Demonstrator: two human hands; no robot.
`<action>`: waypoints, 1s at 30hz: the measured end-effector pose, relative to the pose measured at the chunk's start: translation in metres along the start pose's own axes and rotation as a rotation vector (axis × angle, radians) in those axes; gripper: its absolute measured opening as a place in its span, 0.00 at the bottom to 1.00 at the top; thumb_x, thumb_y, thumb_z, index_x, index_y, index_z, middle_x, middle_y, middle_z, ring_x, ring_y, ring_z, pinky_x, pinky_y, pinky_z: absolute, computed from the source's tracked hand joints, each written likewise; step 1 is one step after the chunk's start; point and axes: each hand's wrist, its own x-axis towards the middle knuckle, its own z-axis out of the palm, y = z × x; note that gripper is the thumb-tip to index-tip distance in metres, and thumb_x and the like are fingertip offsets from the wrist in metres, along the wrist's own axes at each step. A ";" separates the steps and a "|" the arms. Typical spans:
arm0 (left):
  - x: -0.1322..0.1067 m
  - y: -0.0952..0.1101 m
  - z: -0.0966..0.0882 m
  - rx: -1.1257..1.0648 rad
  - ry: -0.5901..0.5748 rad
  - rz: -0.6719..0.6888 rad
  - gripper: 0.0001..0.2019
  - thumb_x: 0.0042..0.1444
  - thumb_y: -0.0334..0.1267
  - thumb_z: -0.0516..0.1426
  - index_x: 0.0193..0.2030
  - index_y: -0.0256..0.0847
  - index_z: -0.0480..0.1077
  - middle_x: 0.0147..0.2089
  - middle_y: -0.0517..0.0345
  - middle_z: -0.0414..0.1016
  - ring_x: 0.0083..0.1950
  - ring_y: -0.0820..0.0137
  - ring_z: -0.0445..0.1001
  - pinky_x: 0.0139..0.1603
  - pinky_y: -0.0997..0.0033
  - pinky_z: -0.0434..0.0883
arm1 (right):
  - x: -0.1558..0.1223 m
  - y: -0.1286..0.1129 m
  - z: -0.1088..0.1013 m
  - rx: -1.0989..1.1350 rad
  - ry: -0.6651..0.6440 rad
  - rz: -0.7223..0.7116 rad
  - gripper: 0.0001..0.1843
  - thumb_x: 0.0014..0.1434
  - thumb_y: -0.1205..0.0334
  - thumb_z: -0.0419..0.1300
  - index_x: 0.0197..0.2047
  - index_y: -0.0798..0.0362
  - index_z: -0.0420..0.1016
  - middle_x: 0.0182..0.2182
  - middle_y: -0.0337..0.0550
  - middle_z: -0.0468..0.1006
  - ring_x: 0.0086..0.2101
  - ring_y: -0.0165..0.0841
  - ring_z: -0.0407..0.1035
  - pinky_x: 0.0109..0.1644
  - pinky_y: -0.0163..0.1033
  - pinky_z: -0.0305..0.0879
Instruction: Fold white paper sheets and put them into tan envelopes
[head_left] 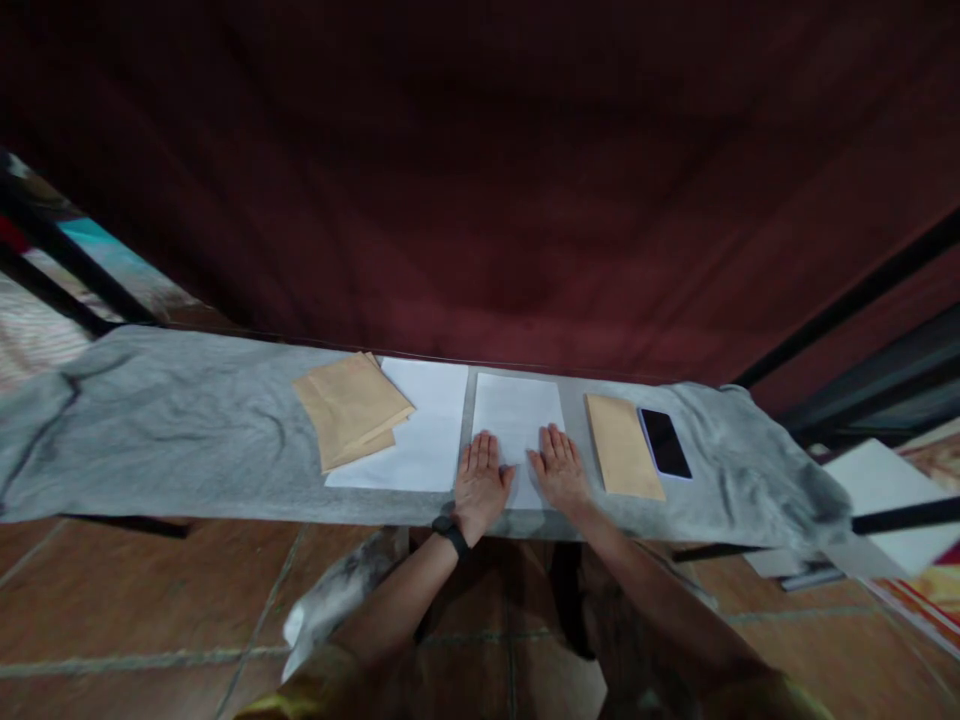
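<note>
A white sheet of paper (517,400) lies upright before me on a grey cloth. My left hand (482,482) rests flat on its left edge, fingers stretched out and pointing away from me. On the right edge my right hand (561,470) presses flat in the same way. Neither hand holds anything. Left of it lies more white paper (431,440), partly covered by several brown envelopes (349,405) that overlap at angles. Another brown envelope (622,445) lies to the right of my right hand, with a dark-screened phone (665,443) beside it.
The grey cloth (187,420) covers a long narrow bench or table. A dark red curtain (480,200) hangs behind it. Black metal bars (67,260) stand at both ends. Tiled floor (150,600) shows below, and white boards or papers (892,490) lie at the far right.
</note>
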 end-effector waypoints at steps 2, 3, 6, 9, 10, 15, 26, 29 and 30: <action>0.001 -0.001 -0.001 0.015 0.012 -0.013 0.31 0.70 0.47 0.45 0.72 0.25 0.59 0.74 0.35 0.58 0.77 0.54 0.55 0.76 0.49 0.52 | -0.001 0.000 0.002 -0.002 0.019 0.005 0.33 0.75 0.52 0.42 0.73 0.65 0.57 0.71 0.61 0.59 0.70 0.47 0.54 0.72 0.54 0.51; 0.003 -0.002 -0.001 0.026 0.022 -0.014 0.31 0.70 0.46 0.44 0.71 0.24 0.60 0.73 0.34 0.60 0.76 0.54 0.56 0.76 0.48 0.52 | -0.001 0.001 0.003 -0.002 0.027 0.006 0.32 0.75 0.52 0.43 0.73 0.65 0.57 0.71 0.62 0.59 0.70 0.47 0.55 0.72 0.54 0.52; 0.014 0.001 -0.002 0.058 0.064 0.011 0.29 0.70 0.42 0.43 0.70 0.24 0.62 0.72 0.34 0.62 0.76 0.54 0.56 0.77 0.47 0.51 | 0.005 0.006 0.007 0.022 0.020 -0.009 0.30 0.75 0.53 0.43 0.71 0.62 0.61 0.70 0.61 0.62 0.68 0.47 0.59 0.71 0.56 0.54; 0.041 0.009 -0.003 0.071 0.093 0.130 0.28 0.70 0.40 0.44 0.72 0.28 0.59 0.75 0.39 0.58 0.78 0.57 0.52 0.78 0.48 0.50 | 0.026 0.014 0.008 0.069 -0.010 -0.050 0.26 0.74 0.59 0.42 0.67 0.60 0.68 0.66 0.60 0.69 0.66 0.46 0.63 0.68 0.57 0.58; 0.053 0.012 -0.004 0.071 0.092 0.185 0.28 0.70 0.40 0.44 0.73 0.29 0.58 0.76 0.40 0.57 0.78 0.58 0.50 0.78 0.48 0.49 | 0.037 0.015 0.008 0.085 -0.013 -0.066 0.26 0.74 0.62 0.41 0.65 0.60 0.70 0.65 0.60 0.71 0.65 0.45 0.64 0.68 0.56 0.60; 0.109 0.018 0.003 0.038 -0.006 0.371 0.28 0.69 0.35 0.44 0.74 0.31 0.56 0.76 0.42 0.56 0.78 0.58 0.51 0.78 0.48 0.50 | 0.088 0.013 0.011 0.156 -0.028 -0.124 0.27 0.72 0.67 0.39 0.66 0.57 0.69 0.65 0.54 0.71 0.67 0.41 0.61 0.68 0.52 0.62; 0.120 0.023 0.024 0.106 -0.059 0.338 0.30 0.67 0.33 0.45 0.75 0.26 0.53 0.76 0.38 0.56 0.78 0.56 0.50 0.79 0.46 0.42 | 0.111 0.010 0.031 0.209 -0.128 -0.065 0.32 0.76 0.55 0.32 0.71 0.56 0.64 0.72 0.53 0.61 0.71 0.42 0.52 0.73 0.54 0.47; 0.121 0.024 0.020 0.113 -0.067 0.363 0.29 0.69 0.35 0.44 0.73 0.21 0.55 0.75 0.35 0.57 0.78 0.55 0.53 0.79 0.47 0.43 | 0.115 0.016 0.032 0.196 -0.149 -0.054 0.33 0.76 0.54 0.32 0.73 0.57 0.60 0.72 0.51 0.58 0.71 0.42 0.52 0.73 0.52 0.46; 0.121 0.024 0.020 0.114 -0.064 0.366 0.29 0.69 0.35 0.44 0.73 0.20 0.55 0.75 0.34 0.57 0.77 0.55 0.53 0.79 0.47 0.43 | 0.116 0.018 0.032 0.186 -0.154 -0.052 0.33 0.76 0.54 0.32 0.73 0.56 0.60 0.73 0.50 0.58 0.71 0.42 0.51 0.73 0.52 0.46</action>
